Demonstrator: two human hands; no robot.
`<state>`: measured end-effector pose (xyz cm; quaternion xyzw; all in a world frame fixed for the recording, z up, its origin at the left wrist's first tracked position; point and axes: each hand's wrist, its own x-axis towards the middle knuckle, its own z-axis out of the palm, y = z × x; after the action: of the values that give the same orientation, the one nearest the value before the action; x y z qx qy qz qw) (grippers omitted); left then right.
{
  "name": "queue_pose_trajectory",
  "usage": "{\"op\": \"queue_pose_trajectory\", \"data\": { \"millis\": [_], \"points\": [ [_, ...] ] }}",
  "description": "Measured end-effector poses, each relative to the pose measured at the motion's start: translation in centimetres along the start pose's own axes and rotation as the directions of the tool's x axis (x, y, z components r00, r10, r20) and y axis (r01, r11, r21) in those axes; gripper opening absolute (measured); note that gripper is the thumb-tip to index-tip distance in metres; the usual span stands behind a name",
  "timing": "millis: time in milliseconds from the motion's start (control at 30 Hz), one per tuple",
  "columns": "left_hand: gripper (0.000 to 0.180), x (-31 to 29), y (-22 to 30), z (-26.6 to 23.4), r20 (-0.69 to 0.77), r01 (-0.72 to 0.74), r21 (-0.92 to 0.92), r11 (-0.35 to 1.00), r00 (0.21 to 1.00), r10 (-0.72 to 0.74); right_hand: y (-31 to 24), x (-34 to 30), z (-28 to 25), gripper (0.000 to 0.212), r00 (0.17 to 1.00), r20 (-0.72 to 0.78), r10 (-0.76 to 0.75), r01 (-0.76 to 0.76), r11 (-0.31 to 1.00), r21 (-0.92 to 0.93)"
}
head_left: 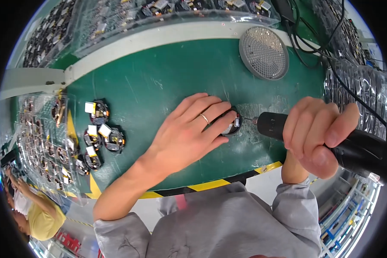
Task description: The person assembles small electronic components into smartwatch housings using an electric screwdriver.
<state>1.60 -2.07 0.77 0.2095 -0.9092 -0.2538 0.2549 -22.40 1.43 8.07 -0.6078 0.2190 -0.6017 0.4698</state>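
Two hands worked at the frame's centre on a green mat (159,86). The left hand (189,133) lay flat, fingers spread over a small round black electronic module (233,124), pinning it down. The right hand (318,135) was wrapped tightly around a black electric screwdriver (357,150), its bit touching the module's right edge. Light and probably fragile, the module seemed best gripped by its rim. Similar modules (99,137) lay at left.

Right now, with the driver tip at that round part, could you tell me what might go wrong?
The left hand pins the round black part with fingertips right beside the electric screwdriver bit, so a slip could jab them. The right hand holds the tool nearly flat to the green mat; the bit may skid off. The loose round assemblies by the left forearm could get swept.
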Motion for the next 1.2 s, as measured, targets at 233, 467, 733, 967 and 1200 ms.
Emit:
{"op": "queue_pose_trajectory", "data": {
  "millis": [233,467,733,967,1200],
  "points": [
    [0.046,0.0,0.1,0.4,-0.044,0.036,-0.004,0.999,0.998,-0.036,0.2,0.1,-0.1,0.029,0.996,0.08,0.038,-0.032,0.997,-0.073],
    [0.046,0.3,-0.1,0.7,-0.055,0.044,0.002,0.999,0.998,-0.044,0.6,0.4,-0.2,0.03,0.993,0.113,0.035,-0.026,0.996,-0.082],
    [0.044,0.1,0.0,0.8,-0.055,0.041,-0.01,0.999,0.998,-0.041,0.6,0.3,-0.2,0.03,0.989,0.137,0.063,-0.05,0.994,-0.095],
    [0.042,-0.1,-0.2,1.3,-0.081,0.041,-0.004,0.999,0.996,-0.042,0.8,0.5,0.0,0.029,0.978,0.168,0.125,-0.108,0.988,-0.106],
    [0.041,-0.2,-0.4,1.5,-0.106,0.029,0.006,1.0,0.994,-0.028,0.8,2.2,0.5,0.033,0.945,0.198,0.262,-0.227,0.956,-0.184]
  ]
}}
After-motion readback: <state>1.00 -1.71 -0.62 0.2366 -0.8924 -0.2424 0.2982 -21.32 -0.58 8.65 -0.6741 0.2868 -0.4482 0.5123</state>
